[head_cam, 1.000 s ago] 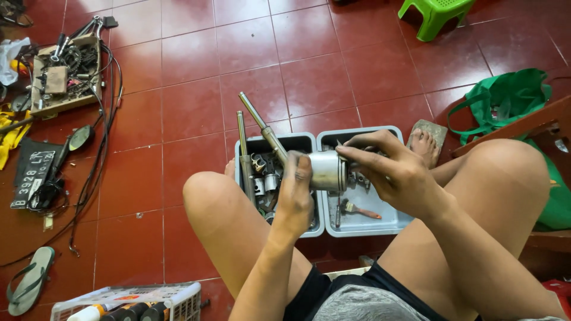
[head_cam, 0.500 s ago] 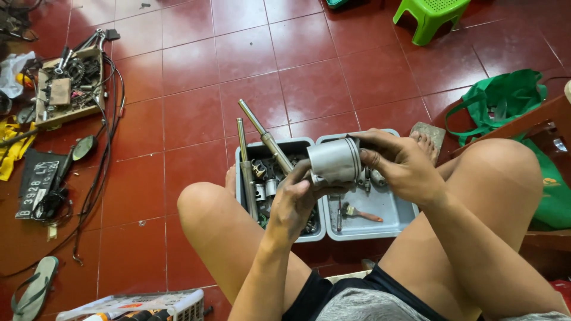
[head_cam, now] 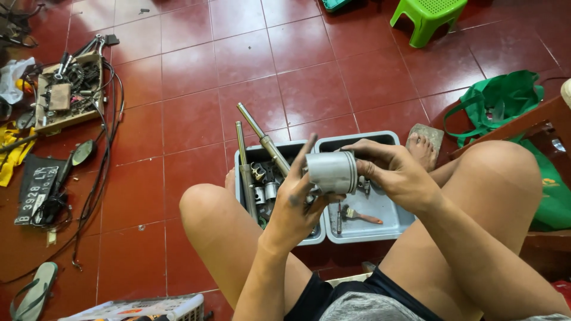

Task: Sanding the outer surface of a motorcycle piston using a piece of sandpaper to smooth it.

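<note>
I hold a grey metal piston in front of me, between my knees. My left hand, smeared with dark grease, supports it from below and from the left, index finger pointing up. My right hand grips its right end. Below the hands sit two grey plastic trays on the floor. The left tray holds several metal parts and two long metal shafts that stick out over its far edge. The right tray holds a small paintbrush and a few small parts.
Red tiled floor all around. At far left lie a wooden box of tools, black cables, a number plate and a sandal. A green stool stands at the back, a green bag at right, a white basket near my left leg.
The piston has been turned in my hands and now lies on its side, a little lower. My left index finger has lifted to point upward.
</note>
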